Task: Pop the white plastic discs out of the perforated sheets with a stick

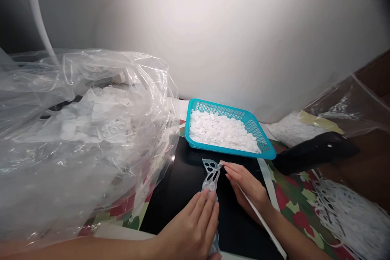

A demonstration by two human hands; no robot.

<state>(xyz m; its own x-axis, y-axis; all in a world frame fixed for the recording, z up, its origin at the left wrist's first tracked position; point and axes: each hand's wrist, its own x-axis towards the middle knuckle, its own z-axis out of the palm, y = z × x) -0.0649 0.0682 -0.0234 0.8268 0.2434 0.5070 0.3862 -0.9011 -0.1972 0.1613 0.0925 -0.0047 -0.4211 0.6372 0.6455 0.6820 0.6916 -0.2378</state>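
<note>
A translucent plastic strip [212, 175] with oval and round cut-outs lies lengthwise on a black board [179, 178]. My left hand [195, 221] rests on its lower part, fingers stretched out flat over it. At the strip's upper right edge, my right hand [246, 187] pinches a small white piece [221, 164] between thumb and fingertips. A long thin white strip [258, 215] runs along the right hand and forearm; where its upper end sits in the hand is unclear.
Behind the board stands a teal basket [231, 152] with many small white pieces. A large clear bag [91, 162] of plastic parts fills the left. On the right are a black object [317, 150], a heap of plastic scraps [353, 215] and another clear bag [295, 128].
</note>
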